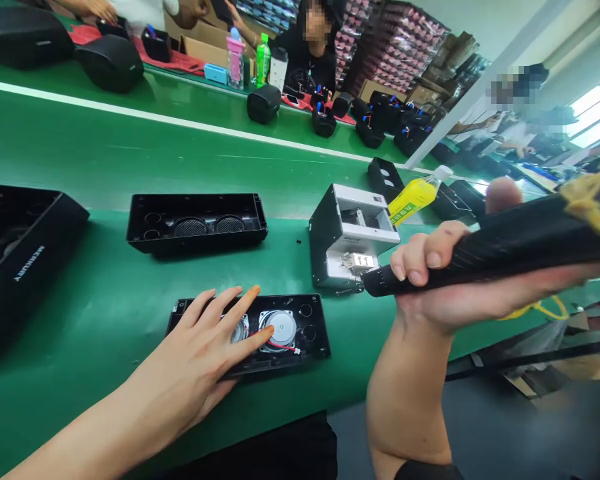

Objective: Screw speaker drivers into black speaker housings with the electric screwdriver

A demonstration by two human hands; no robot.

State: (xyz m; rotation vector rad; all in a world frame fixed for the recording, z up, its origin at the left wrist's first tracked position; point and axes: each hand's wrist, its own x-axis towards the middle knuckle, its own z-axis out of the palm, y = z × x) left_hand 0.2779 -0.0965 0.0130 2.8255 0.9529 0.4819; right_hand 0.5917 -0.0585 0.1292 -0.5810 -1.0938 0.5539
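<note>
My left hand [207, 343] lies with fingers spread over a black speaker housing [314, 340] on the green bench. Two round speaker drivers sit in this housing; the right driver [283, 327] shows a red wire with a white plug, and my fingers partly cover the other. My right hand [430, 280] is wrapped around a black electric screwdriver [510, 233], held slanted. Its lower end is at the front of a grey and black screw feeder [325, 247]; whether the bit touches a screw cannot be seen.
Another open housing [195, 227] lies behind, and a larger black case [35, 267] stands at left. A bottle with yellow liquid [415, 197] leans behind the feeder. Across the bench are several black speakers [263, 103], bottles and co-workers. Yellow cord [587, 193] hangs round the screwdriver.
</note>
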